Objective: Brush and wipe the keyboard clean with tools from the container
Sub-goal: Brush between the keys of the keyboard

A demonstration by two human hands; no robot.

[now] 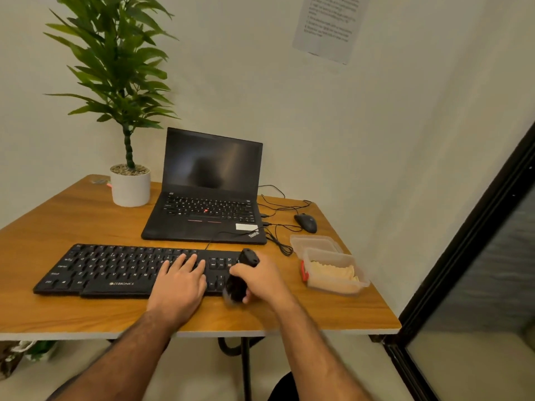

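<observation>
A black keyboard [115, 267] lies across the front of the wooden table [72, 311]. My left hand [179, 282] rests flat on its right-middle keys, fingers straight. My right hand [260, 282] grips a black brush [241, 280] over the keyboard's right end; its bristle end is blurred near the front edge. To the right stands a clear plastic container [335, 274] holding a yellow cloth [333, 270], with a small red item at its left wall.
An open black laptop [208, 198] sits behind the keyboard, cables trailing to a black mouse [306, 222]. The container's lid [314, 243] lies behind it. A potted plant [130, 186] stands at the back left. A dark door frame [463, 256] borders the table's right side.
</observation>
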